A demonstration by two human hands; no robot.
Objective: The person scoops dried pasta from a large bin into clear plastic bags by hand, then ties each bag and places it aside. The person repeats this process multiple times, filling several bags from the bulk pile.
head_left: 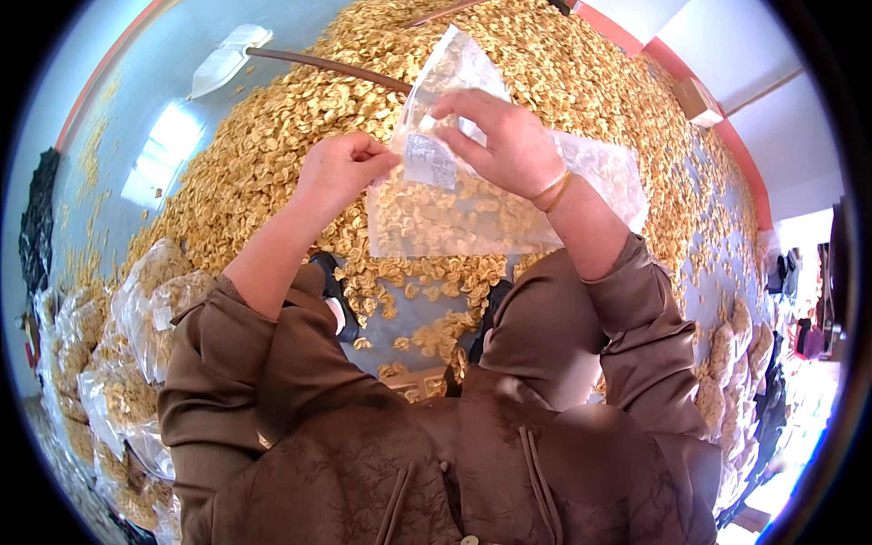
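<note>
A clear plastic bag (472,213) is spread in front of me above a heap of thin, round, pale-yellow dried slices (282,127). Thumb and fingertips of my left hand (343,171) pinch together at the bag's left edge. Over the upper part of the bag, my right hand (509,145) has its fingers bent, with a gap between thumb and forefinger; nothing shows held in it. Between both hands a small white printed label (429,161) lies against the plastic. Slices show through the bag, and I cannot tell whether any are inside.
Filled clear bags (136,391) are stacked at my left, and more filled bags (731,372) stand at the right. A brown stick (327,64) with a white scoop-like end (227,59) lies across the heap. A cardboard box (698,102) sits by the right wall.
</note>
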